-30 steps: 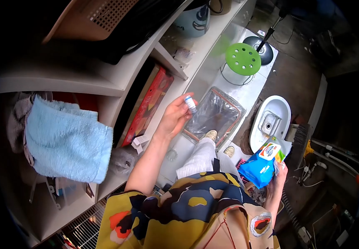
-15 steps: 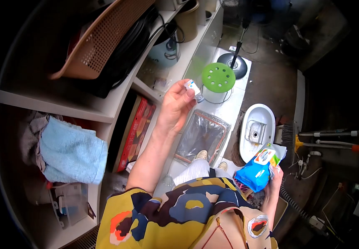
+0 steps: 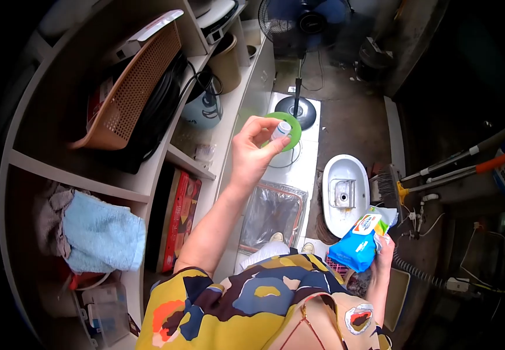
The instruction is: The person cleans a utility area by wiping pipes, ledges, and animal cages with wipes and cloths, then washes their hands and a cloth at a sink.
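My left hand [image 3: 251, 154] is raised in front of the shelves, with a small whitish bottle [image 3: 281, 130] pinched between thumb and fingers. What its label says is too small to read. Behind the bottle is a round green stool [image 3: 291, 143] with holes in its seat, partly covered by the fingers. Low on the right, my right hand [image 3: 385, 249] grips a blue pack of wet wipes [image 3: 353, 249] with a white flip lid, held close to my body. The pack overlaps the near edge of a white washbasin [image 3: 331, 211].
On the left, the shelves hold a perforated basket [image 3: 141, 81], a light blue towel [image 3: 104, 230] and a red box [image 3: 176, 227]. A standing fan [image 3: 311, 23] is at the back. Brooms [image 3: 456, 181] lean on the right. A plastic-covered bin [image 3: 270, 216] stands before my feet.
My view has tilted upward, so more of the fan shows. The left hand has turned the bottle so its end points up toward me. The right hand still holds the wipes.
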`<action>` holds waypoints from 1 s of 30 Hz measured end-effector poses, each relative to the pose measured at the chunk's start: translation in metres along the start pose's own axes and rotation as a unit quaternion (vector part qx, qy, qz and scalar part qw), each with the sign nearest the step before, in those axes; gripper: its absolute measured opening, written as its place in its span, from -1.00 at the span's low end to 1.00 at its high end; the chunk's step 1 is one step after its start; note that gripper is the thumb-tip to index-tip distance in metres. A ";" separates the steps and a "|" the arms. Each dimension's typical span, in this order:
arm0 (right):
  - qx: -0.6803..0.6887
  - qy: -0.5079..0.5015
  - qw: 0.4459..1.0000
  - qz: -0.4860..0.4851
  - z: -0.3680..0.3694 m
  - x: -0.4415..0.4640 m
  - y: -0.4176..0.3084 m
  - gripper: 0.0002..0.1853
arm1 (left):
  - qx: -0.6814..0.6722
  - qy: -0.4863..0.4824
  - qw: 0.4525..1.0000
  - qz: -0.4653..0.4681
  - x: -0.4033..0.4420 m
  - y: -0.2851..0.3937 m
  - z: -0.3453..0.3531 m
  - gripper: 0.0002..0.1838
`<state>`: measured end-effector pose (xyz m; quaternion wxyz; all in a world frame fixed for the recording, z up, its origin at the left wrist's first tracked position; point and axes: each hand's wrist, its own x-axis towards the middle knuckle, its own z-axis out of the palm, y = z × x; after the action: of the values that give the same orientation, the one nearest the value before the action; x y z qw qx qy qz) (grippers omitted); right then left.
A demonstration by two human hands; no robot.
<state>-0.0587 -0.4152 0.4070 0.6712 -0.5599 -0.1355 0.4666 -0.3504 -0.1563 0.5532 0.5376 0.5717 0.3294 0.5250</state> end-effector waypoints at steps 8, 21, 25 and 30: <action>0.000 0.031 0.999 -0.018 0.000 -0.022 0.000 -0.79 | 0.006 -0.009 0.997 0.076 0.002 0.007 0.020 -0.67; 0.052 0.117 0.991 -0.050 0.017 -0.081 0.005 -0.77 | -0.247 -0.177 0.950 -0.070 0.015 0.014 0.044 -0.68; 0.044 0.111 0.992 -0.047 0.006 -0.093 0.015 -0.72 | -0.341 -0.236 0.901 -0.125 0.017 0.014 0.046 -0.64; 0.044 0.098 0.992 -0.061 -0.001 -0.094 0.013 -0.74 | -0.442 -0.313 0.832 -0.121 0.014 0.014 0.050 -0.74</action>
<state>-0.1142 -0.4900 0.4273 0.7321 -0.5636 -0.0823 0.3735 -0.3016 -0.1591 0.5764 0.8665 0.3625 -0.0566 0.3386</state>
